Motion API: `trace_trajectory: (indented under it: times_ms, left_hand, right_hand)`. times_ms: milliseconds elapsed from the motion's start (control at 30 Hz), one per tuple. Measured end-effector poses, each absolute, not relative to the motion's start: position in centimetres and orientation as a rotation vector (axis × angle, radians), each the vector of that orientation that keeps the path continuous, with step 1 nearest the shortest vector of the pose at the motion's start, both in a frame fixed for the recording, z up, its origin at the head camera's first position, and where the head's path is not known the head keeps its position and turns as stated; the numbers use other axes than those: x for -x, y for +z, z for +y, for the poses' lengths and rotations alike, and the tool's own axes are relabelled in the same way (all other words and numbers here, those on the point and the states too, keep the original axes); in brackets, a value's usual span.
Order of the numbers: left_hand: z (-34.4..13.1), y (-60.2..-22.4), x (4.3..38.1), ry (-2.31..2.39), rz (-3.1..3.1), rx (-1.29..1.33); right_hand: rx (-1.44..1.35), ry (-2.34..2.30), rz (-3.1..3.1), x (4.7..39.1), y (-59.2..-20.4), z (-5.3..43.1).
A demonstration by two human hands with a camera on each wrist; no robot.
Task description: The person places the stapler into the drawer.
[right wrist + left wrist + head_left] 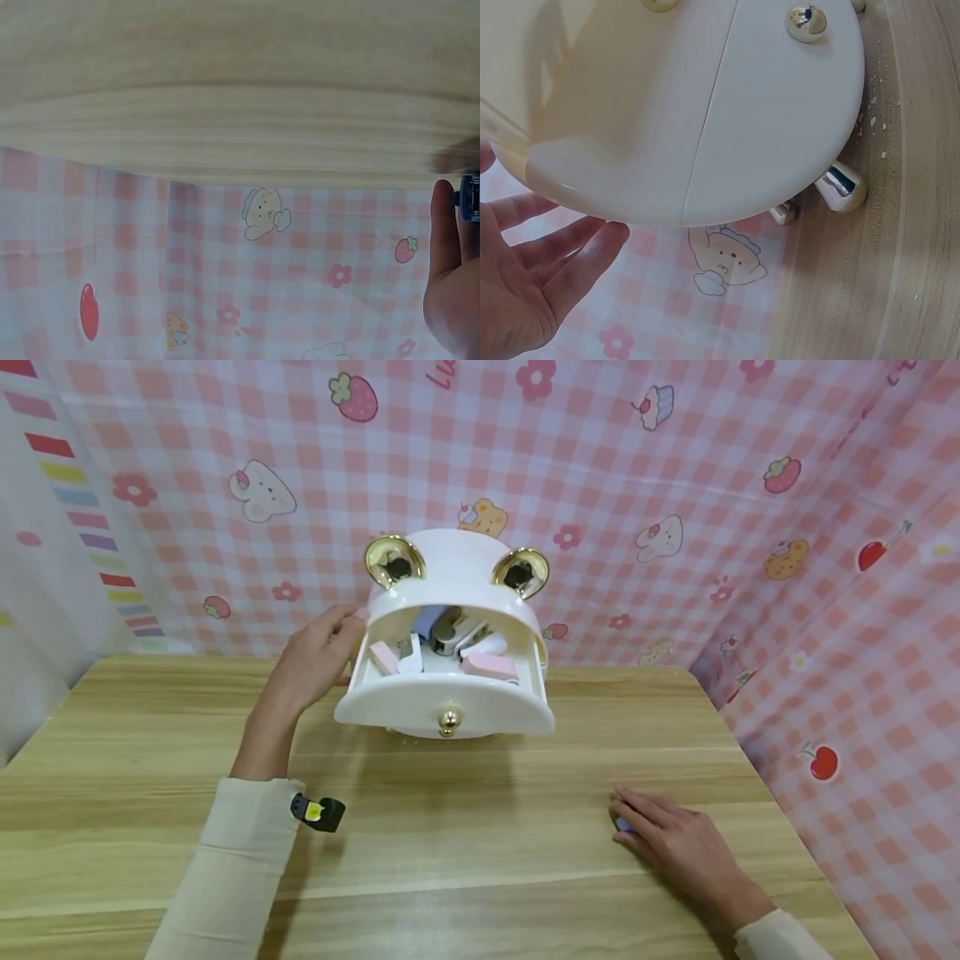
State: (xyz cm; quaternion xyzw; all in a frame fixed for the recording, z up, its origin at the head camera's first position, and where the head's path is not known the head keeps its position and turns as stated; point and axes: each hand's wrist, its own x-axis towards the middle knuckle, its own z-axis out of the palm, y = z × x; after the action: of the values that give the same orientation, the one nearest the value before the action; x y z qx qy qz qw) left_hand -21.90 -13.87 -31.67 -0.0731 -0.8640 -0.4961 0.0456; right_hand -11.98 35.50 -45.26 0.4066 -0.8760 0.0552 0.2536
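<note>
A white storage box (pixel 457 560) with two gold-rimmed eyes stands at the back of the table, its upper drawer (pixel 450 702) pulled out. Inside lie several small items, among them a pink block (pixel 489 666), a white and metal stapler (pixel 459 633) and a blue item (pixel 427 620). My left hand (pixel 315 656) rests against the box's left side; in the left wrist view its fingers (pixel 592 247) are stretched along the shell. At the right, low over the table, my right hand (pixel 678 843) pinches a small blue object (pixel 625 824), mostly hidden by the fingers.
The wooden table (pixel 465 860) reaches back to a pink checked cloth (pixel 622 468) hung behind and at the right. Gold feet (pixel 844 187) carry the box. White crumbs (pixel 874 120) lie on the wood beside it.
</note>
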Motion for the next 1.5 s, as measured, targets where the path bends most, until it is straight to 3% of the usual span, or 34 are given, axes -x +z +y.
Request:
trace_trajectory:
  times_ms: [367,967,1500]
  left_hand:
    - [-13.9,-31.7,22.1,-1.503,-2.654,0.211]
    - [-14.0,-31.7,22.1,-1.512,-2.655,0.226]
    - [-14.0,-31.5,21.9,-1.525,-2.662,0.229]
  right_hand:
    - [-1.112,0.152,-2.262,12.8,-43.2,35.5]
    - [-1.152,0.120,-2.067,14.9,-34.5,31.5]
    - [-1.189,0.123,-1.951,16.4,-29.2,27.5]
